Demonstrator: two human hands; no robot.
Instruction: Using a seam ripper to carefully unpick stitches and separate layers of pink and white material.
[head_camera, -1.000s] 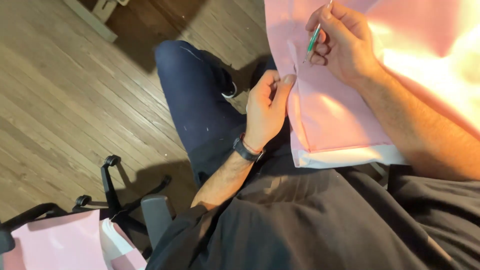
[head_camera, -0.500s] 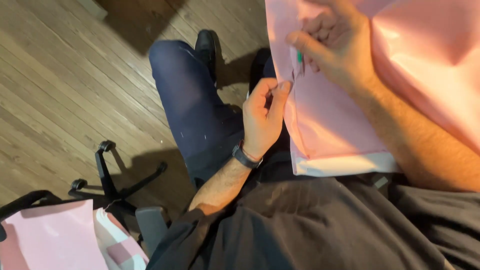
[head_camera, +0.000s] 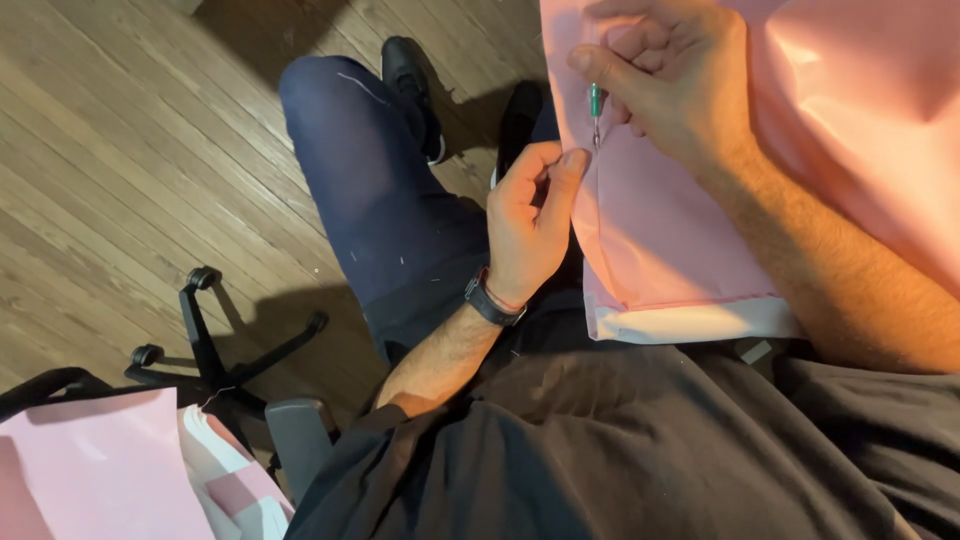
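A shiny pink fabric piece (head_camera: 660, 240) with a white hem at its near end lies across my lap. My left hand (head_camera: 530, 220), a dark band on its wrist, pinches the fabric's left edge between thumb and fingers. My right hand (head_camera: 670, 80) rests on top of the fabric and grips a small green-handled tool (head_camera: 595, 105) with a thin metal tip, which touches the fabric edge just above my left thumb.
I sit in dark trousers (head_camera: 370, 190) and a dark shirt over a wooden plank floor (head_camera: 120, 150). A black office chair base (head_camera: 215, 340) with castors stands at lower left. More pink fabric (head_camera: 100, 470) lies at the bottom left corner.
My right hand with the green tool has come down the fabric edge toward my left hand. The view has shifted slightly; my left hand keeps its pinch.
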